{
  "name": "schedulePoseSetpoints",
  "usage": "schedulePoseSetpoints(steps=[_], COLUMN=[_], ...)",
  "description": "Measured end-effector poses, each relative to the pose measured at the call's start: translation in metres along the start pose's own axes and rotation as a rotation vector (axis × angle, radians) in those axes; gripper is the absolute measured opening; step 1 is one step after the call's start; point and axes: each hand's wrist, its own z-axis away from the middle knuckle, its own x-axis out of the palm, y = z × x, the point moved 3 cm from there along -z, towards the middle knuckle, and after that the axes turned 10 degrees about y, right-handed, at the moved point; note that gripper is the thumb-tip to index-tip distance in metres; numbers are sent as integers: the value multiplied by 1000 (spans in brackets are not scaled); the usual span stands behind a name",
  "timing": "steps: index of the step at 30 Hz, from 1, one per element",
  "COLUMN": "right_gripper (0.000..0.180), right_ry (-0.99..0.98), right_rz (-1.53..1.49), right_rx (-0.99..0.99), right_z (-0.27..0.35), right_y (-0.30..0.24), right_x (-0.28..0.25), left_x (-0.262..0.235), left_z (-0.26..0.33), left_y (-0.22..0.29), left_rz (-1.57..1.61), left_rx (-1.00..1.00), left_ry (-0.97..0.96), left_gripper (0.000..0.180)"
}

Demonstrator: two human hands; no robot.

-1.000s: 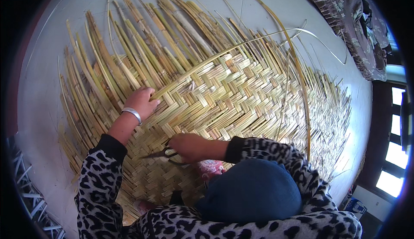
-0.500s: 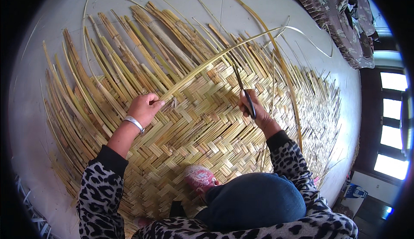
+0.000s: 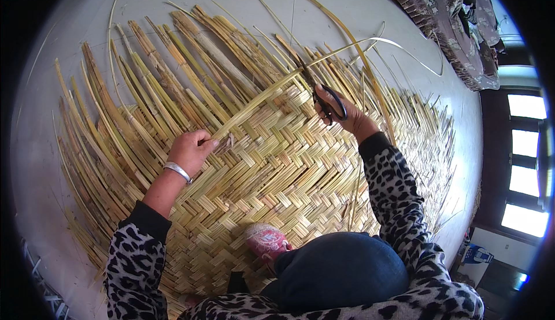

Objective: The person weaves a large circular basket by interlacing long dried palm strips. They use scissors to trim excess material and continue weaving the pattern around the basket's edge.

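Pinched in my left hand [image 3: 192, 151] is the near end of a long, flat reed strip [image 3: 254, 105], which slants up to the right over the mat. My right hand [image 3: 345, 112] grips black-handled scissors [image 3: 328, 101] by their loops. Their blades are spread and cross the strip a good way beyond my left hand. Below both hands lies a woven reed mat [image 3: 277, 170] in a zigzag pattern. Loose, unwoven strip ends [image 3: 167, 60] fan out from its far and left edges.
My pink patterned shoe [image 3: 267, 242] rests on the mat beside my blue-clad knee [image 3: 341, 271]. A long curved strip [image 3: 370, 60] arches over the right part. Pale tiled floor [image 3: 69, 25] surrounds the mat. Patterned brown fabric [image 3: 430, 14] hangs at the far right.
My right hand has moved up and slightly left, bringing the scissors from beside the strip onto it, their handles now spread apart. My left hand stays nearly still, the strip dipping slightly.
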Motion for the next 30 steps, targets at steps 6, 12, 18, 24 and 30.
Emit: schedulePoseSetpoints(steps=[6, 12, 18, 24, 30], right_gripper=[37, 34, 39, 44, 31], right_ry=[53, 170, 221, -324, -432], right_rz=[270, 457, 847, 1293, 1089], right_rx=[-80, -193, -135, -324, -518], right_z=[-12, -6, 36, 101, 61], right_y=[-10, -2, 43, 76, 41], right_x=[-4, -7, 28, 114, 143], left_x=[1, -7, -40, -63, -73], left_z=[-3, -2, 20, 53, 76], left_y=[-1, -12, -34, -35, -33], left_rz=[-40, -95, -307, -485, -424], left_rx=[44, -3, -68, 22, -29], left_ry=[19, -28, -186, -88, 274], left_gripper=[29, 32, 28, 22, 23])
